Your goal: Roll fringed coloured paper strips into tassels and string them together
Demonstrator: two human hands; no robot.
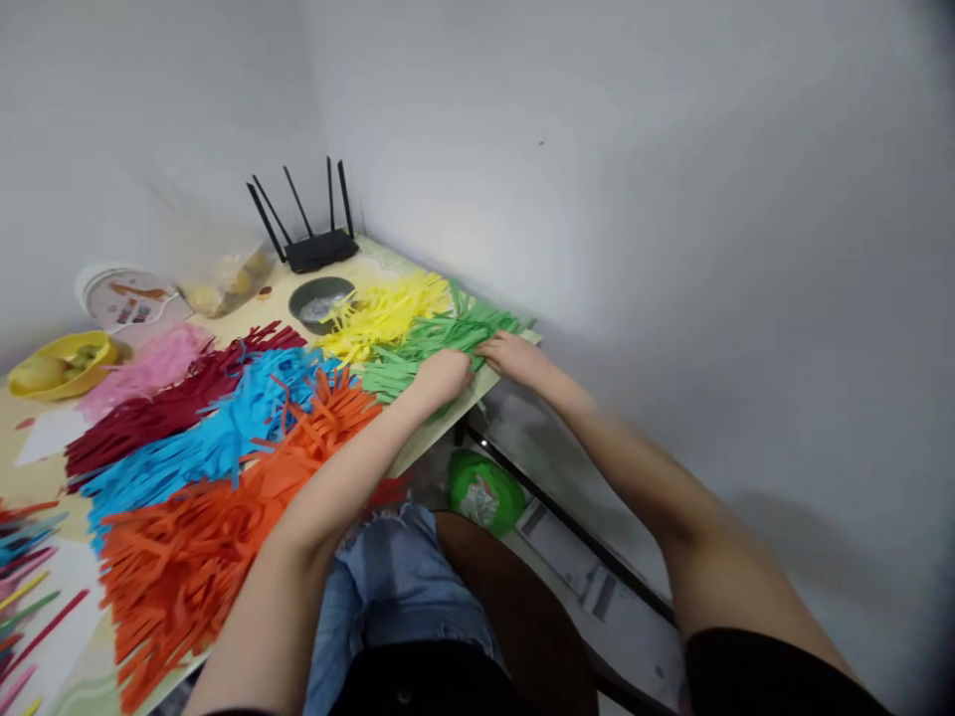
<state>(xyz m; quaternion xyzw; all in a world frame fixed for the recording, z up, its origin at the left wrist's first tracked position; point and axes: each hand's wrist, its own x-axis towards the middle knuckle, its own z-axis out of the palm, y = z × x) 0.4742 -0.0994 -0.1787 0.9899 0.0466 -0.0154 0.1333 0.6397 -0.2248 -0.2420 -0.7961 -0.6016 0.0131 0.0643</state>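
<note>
Both of my hands reach to the pile of green paper strips (440, 336) at the table's right corner. My left hand (443, 376) is curled, knuckles up, its fingers closed on the near edge of the green strips. My right hand (509, 355) rests on the strips just to the right, fingers bent down into them. Beside the green pile lie yellow strips (382, 315), orange strips (224, 507), blue strips (216, 430), dark red strips (160, 406) and pink strips (145, 368).
A black router (319, 244) stands in the far corner by a dark bowl (319, 299). A yellow bowl (56, 363), a round lid (123, 296) and a plastic bag (224, 280) sit at the back left. A green bag (483, 492) lies on the floor.
</note>
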